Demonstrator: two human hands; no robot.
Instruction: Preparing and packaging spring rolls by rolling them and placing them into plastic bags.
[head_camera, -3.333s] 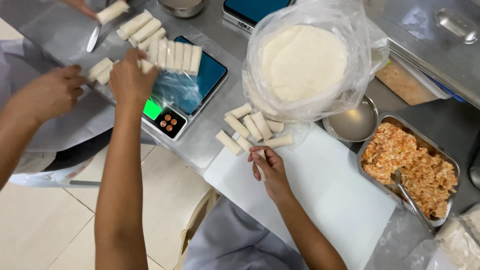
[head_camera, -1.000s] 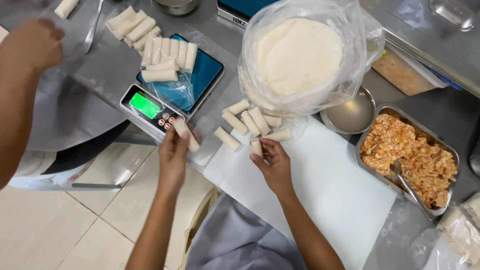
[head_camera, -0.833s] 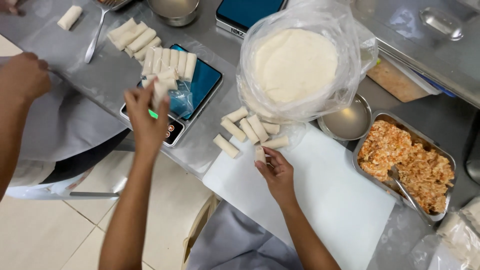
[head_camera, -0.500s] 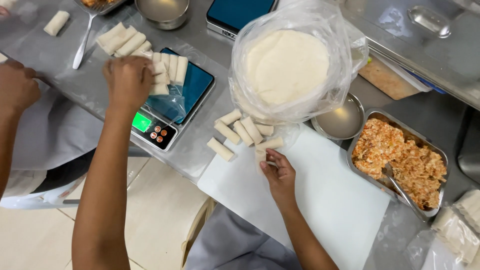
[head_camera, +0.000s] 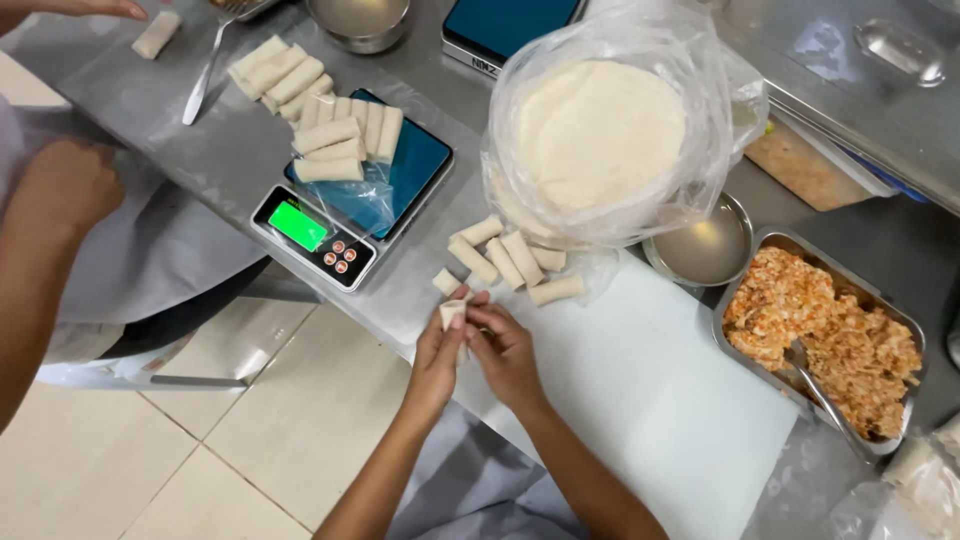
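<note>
My left hand is back from the scale now; half a second ago it was out over the rolls stacked there, and here it has come in to meet the right hand at the near edge of the white board. Both hands pinch one small pale roll between fingertips, held upright just off the board's left corner. I read that as one roll dropped off and another being finished. A loose cluster of rolls lies just beyond, against the bagged stack of wrappers. The filling tray sits right, untouched. A co-worker's fist rests far left.
</note>
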